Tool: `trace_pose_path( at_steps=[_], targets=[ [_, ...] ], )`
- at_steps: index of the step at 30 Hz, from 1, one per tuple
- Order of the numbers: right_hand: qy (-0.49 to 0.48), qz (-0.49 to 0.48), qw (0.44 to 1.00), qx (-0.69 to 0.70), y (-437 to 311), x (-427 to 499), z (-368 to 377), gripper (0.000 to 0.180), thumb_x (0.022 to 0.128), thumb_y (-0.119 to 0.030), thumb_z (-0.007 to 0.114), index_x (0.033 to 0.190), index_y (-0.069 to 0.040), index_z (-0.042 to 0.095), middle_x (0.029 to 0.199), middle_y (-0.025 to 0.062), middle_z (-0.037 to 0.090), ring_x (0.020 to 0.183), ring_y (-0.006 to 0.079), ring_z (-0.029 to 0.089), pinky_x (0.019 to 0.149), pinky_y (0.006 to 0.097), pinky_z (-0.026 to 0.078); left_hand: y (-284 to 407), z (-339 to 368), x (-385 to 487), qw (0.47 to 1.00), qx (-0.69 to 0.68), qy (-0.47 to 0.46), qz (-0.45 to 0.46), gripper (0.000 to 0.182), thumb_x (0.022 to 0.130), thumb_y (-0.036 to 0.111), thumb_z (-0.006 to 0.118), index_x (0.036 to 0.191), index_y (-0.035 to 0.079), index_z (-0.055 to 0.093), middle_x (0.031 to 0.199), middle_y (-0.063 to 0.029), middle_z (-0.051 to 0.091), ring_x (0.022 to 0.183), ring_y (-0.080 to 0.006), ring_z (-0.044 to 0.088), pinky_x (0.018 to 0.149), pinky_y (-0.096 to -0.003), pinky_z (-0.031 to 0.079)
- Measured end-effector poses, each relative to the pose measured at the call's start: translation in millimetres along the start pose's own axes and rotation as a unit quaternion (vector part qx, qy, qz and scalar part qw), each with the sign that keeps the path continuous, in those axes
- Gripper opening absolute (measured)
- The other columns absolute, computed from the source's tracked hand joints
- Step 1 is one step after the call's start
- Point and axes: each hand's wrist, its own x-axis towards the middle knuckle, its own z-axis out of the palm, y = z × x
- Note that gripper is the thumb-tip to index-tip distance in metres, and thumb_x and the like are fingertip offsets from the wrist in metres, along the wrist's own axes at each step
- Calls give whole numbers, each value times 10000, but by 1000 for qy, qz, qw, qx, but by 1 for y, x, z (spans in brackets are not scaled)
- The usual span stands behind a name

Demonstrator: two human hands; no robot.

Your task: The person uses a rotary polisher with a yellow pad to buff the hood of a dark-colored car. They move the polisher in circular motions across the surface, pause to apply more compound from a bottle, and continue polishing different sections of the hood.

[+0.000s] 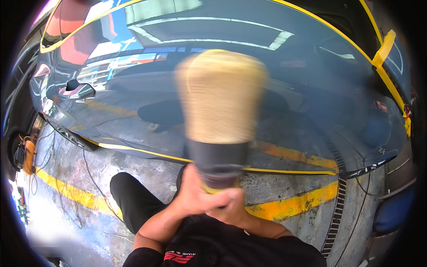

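Observation:
Both my hands are clasped around the lower end of a motion-blurred hand-held tool, low in the head view. My left hand (pixel 190 197) and my right hand (pixel 228 207) meet there, thumbs near each other. The tool (pixel 222 100) has a wide, rounded tan body and a black collar; blur hides its exact kind. It rises in front of a glossy dark blue car body panel (pixel 297 103). Contact between tool and panel is hidden. Yellow masking tape (pixel 143 151) follows the panel's lower edge, and more tape lines its top and right side.
Painted concrete floor bears a yellow stripe (pixel 297 202) and a drain grate (pixel 333 217). Loose dark cables (pixel 96 180) lie at left, near an orange device (pixel 29 157). A shiny fitting (pixel 78 90) juts from the car. Another dark blue surface (pixel 393 213) stands at right.

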Motion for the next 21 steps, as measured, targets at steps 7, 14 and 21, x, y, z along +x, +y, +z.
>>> trace_pose_path(
  at_steps=[7,14,21],
  targets=[
    [-77,109,976,173,-50,85,16,878,742,-167,933,1480,20,496,1134,232,738,1089,383,770,944,435,598,-19,-50,-12,975,-135,155,85,950,818,487,861,1449,-73,427,990,-173,710,904,-249,723,841,-372,586],
    [12,10,991,134,-11,27,34,947,766,-198,932,1544,7,432,1342,232,668,1212,372,708,1043,445,566,-17,-23,-9,997,25,43,59,861,715,376,986,1358,-51,606,1139,-119,752,1082,-229,710,980,-380,559],
    [-23,35,986,162,-32,77,54,853,735,-171,925,1464,1,517,1247,251,719,1125,400,752,941,447,617,-54,-87,-22,985,-109,100,91,1017,789,511,888,1504,-22,399,1001,-191,664,900,-283,695,824,-397,579]
  ],
)
